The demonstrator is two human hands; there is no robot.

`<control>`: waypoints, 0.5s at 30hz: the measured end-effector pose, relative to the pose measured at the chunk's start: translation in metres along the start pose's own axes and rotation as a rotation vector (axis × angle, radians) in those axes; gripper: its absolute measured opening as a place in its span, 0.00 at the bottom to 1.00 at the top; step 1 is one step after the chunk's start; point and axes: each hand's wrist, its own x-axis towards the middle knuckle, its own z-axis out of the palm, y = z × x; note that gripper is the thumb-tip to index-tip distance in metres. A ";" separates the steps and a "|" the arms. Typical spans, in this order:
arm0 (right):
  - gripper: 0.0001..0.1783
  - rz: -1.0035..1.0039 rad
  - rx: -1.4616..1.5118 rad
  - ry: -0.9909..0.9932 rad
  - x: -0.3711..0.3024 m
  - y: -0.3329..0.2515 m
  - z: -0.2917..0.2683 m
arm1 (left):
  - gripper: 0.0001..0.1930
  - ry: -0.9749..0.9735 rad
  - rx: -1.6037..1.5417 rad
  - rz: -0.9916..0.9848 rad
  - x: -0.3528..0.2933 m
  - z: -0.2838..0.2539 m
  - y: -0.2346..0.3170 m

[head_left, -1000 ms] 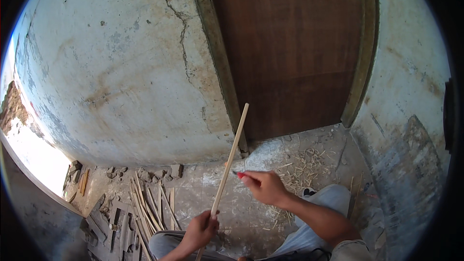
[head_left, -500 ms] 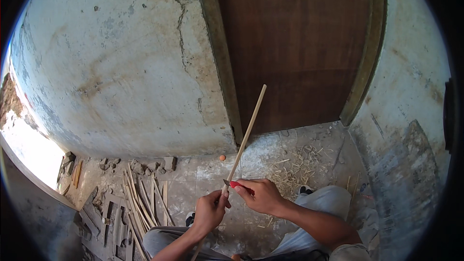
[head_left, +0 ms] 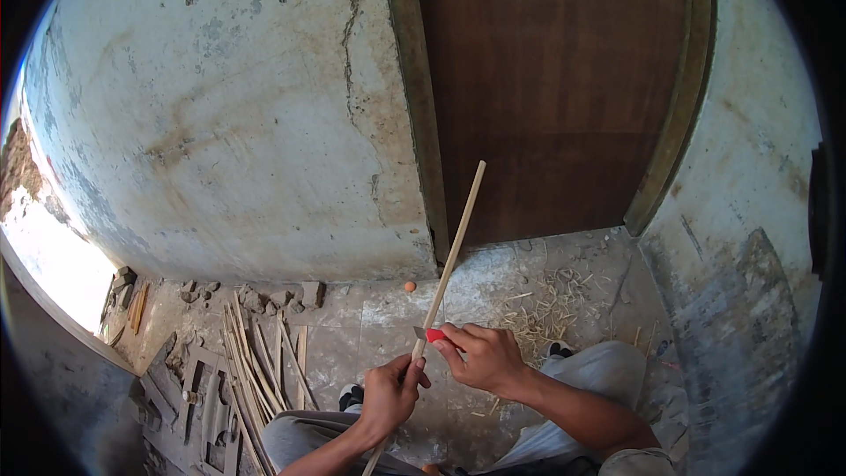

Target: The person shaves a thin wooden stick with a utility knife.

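A long, pale strip of split wood or bamboo [head_left: 456,242] slants up and away from my lap, its far end in front of the brown door. My left hand [head_left: 392,397] is closed round its lower part, thumb along the strip. Just above that grip, my right hand [head_left: 483,357] is closed on a red-handled knife [head_left: 434,335]. The short grey blade lies against the strip, pointing left. The right hand's fingers cover most of the knife handle.
Curled shavings [head_left: 546,308] litter the floor right of the strip. Several long strips [head_left: 256,357] lie in a bundle at left, beside grey frame-like pieces [head_left: 198,397]. Rubble [head_left: 282,298] lines the cracked wall [head_left: 264,123]. A small orange ball-like object [head_left: 410,286] rests near the door frame [head_left: 414,106].
The right hand and knife have shifted slightly to the right along the strip, a little farther from the left hand. The whole view has turned slightly.
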 end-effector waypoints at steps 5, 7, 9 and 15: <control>0.17 -0.010 -0.035 0.018 0.003 -0.005 -0.003 | 0.16 0.049 0.019 0.065 -0.002 0.001 -0.002; 0.16 0.026 -0.040 -0.032 0.004 -0.007 -0.006 | 0.15 0.039 -0.002 0.051 -0.001 0.001 -0.002; 0.16 0.040 -0.064 -0.018 0.006 -0.009 -0.008 | 0.15 0.023 -0.044 0.018 -0.002 0.000 -0.002; 0.16 0.230 -0.111 -0.021 0.027 0.025 -0.029 | 0.15 -0.085 -0.067 -0.047 -0.018 0.003 -0.004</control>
